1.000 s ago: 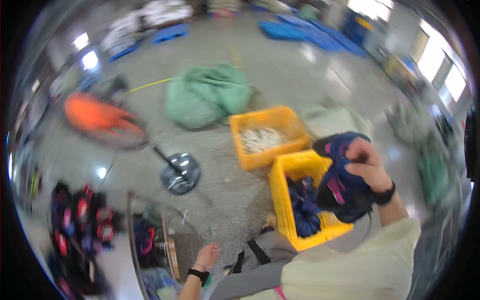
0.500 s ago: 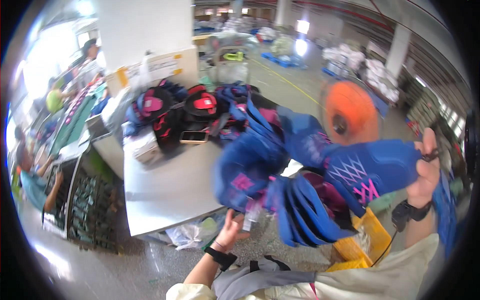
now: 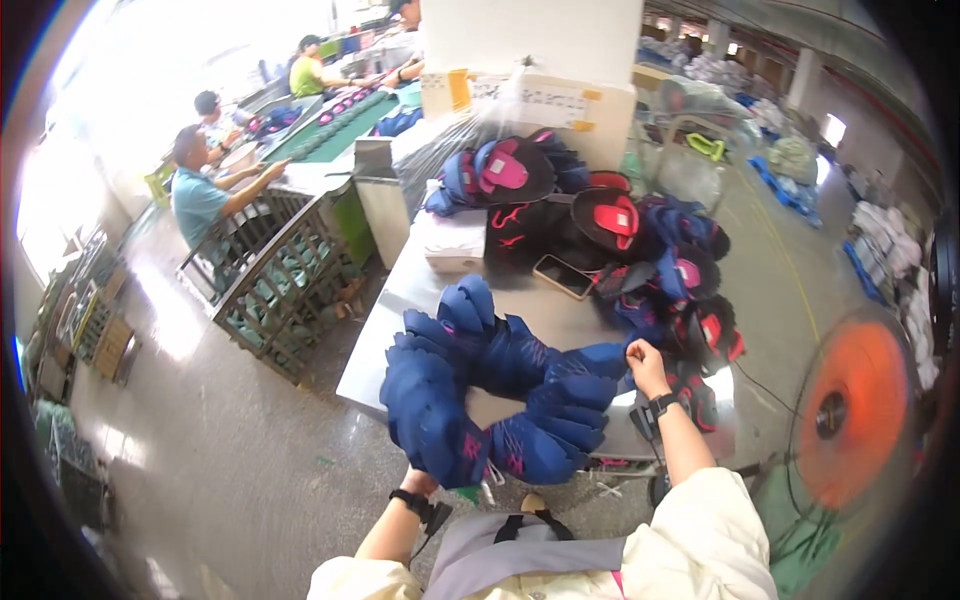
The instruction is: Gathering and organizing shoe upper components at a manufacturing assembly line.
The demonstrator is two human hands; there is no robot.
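"Where is your right hand [image 3: 650,368]?"
"Out in front of me, a bit to my right. I have its fingers [image 3: 638,352] curled in, with the tips close together."
"And your right forearm [image 3: 688,445]?"
"It leans forward and in toward my middle."
"What about your left hand [image 3: 422,482]?"
"It's lower and closer to my tummy. I can't see most of its fingers. My left forearm [image 3: 388,530] tips in a little too."

The head-worn fisheye looks down across the table [image 3: 565,322].
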